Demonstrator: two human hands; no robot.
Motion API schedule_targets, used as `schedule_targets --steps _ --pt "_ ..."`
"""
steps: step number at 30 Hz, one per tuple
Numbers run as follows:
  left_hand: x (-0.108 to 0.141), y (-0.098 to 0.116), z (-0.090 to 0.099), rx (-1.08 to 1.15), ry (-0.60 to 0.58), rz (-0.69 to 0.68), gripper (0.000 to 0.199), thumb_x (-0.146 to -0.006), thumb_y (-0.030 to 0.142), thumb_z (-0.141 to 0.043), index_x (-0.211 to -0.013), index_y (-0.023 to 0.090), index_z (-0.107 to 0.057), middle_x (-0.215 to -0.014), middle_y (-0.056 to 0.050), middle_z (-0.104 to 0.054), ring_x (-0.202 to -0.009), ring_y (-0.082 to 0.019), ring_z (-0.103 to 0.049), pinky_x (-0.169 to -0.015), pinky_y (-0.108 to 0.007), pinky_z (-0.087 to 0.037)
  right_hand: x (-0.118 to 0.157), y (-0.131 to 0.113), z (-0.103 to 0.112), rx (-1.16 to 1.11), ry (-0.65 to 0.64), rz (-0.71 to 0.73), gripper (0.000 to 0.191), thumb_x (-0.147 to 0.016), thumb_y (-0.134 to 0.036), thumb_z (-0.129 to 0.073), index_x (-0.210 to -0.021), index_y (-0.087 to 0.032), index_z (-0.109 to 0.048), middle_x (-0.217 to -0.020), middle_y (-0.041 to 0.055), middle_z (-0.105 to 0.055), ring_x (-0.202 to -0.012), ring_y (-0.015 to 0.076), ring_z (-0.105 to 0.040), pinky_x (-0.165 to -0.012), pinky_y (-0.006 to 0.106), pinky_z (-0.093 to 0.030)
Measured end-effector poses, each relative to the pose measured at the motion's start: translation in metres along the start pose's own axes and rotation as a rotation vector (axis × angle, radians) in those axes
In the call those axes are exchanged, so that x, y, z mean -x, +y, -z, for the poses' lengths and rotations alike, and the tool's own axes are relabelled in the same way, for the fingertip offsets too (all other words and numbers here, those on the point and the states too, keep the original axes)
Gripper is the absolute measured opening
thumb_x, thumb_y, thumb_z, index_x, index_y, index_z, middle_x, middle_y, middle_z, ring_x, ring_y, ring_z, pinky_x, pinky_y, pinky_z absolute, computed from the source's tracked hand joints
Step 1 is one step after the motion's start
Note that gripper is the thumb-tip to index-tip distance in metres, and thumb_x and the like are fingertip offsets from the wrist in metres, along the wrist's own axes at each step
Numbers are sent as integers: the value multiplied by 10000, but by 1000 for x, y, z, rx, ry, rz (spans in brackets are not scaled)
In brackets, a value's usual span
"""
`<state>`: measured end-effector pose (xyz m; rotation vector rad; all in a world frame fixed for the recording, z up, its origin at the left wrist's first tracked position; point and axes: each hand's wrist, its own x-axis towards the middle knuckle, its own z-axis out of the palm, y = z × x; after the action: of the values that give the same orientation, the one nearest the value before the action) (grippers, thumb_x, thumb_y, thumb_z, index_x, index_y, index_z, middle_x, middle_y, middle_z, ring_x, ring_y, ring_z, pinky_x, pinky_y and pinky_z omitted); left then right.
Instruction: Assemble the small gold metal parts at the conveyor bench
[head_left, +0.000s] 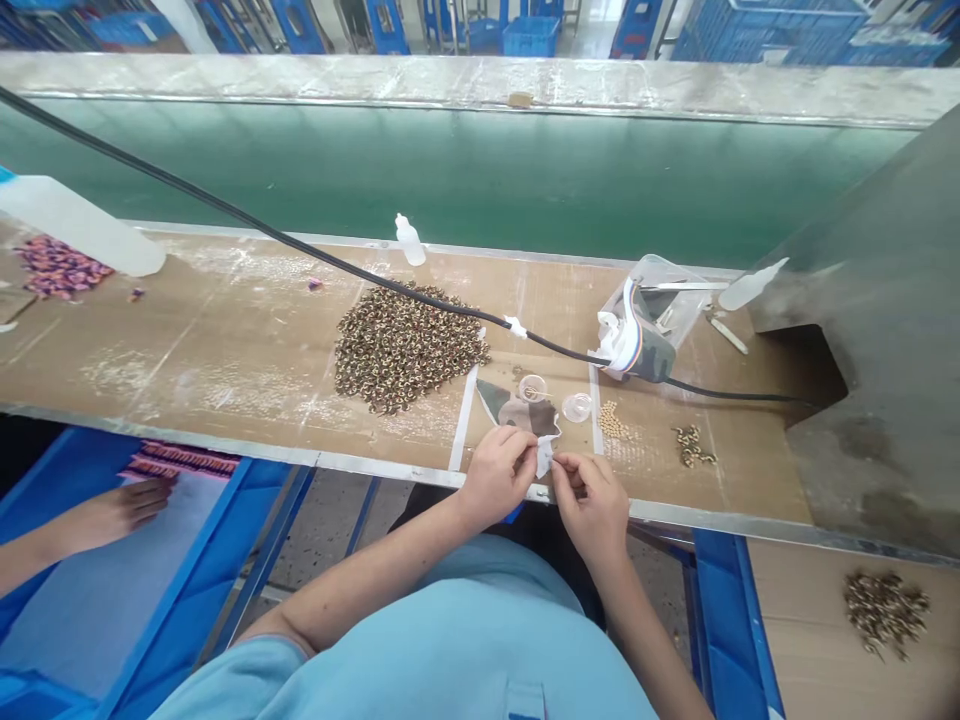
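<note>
Head view: my left hand and right hand meet just above the near metal edge of the bench. My left fingers pinch together on a small white scrap, and my right fingers close on its other side, so it sits between both hands.

Just beyond it lies a grey and brown patterned piece, near two clear round dishes and a cluster of tan beads. White tape strips run on either side of this area.

To my left, a wide heap of small curled parts reaches toward the far edge; brown surface stretches from it to a white jug. Past the beads, there is room around a small parts cluster, up to the grey metal panel.

A black cable crosses above the bench to a device with a striped strap, beside a clear box. A co-worker's hand is over a blue tray, well apart from mine.
</note>
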<state>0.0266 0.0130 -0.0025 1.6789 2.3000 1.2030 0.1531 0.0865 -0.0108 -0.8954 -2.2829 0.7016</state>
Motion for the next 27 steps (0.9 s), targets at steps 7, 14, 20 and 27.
schedule_targets --steps 7,14,20,27 --pt "0 0 -1 -21 -8 6 130 -853 142 -446 -795 181 -555 -747 -39 -617 -730 -165 -555 -681 -279 -463 -7 -7 -6 166 -10 12 314 -928 -374 -414 -759 -203 -616 -727 11 -632 -627 121 -566 -557 228 -354" --pt "0 -1 -1 -34 -12 -4 127 -854 143 -445 -799 177 -554 -740 -40 -614 -730 -167 -556 -675 -278 -462 -4 -5 -8 184 15 33 310 -936 -343 -391 -770 -196 -608 -728 15 -623 -616 116 -550 -563 226 -348" --pt "0 0 0 7 28 -39 134 -854 136 -460 -815 163 -585 -738 -45 -617 -722 -158 -553 -661 -268 -463 -5 -1 0 22 -50 -9 251 -906 -323 -441 -794 -189 -621 -758 21 -626 -625 113 -557 -565 219 -392" --pt "5 0 0 69 -53 -192 109 -833 212 -556 -852 190 -661 -786 -43 -641 -705 -149 -515 -680 -289 -451 -14 35 45 23 177 -272 306 -829 -448 -511 -781 -176 -643 -726 34 -615 -587 126 -533 -573 251 -437"
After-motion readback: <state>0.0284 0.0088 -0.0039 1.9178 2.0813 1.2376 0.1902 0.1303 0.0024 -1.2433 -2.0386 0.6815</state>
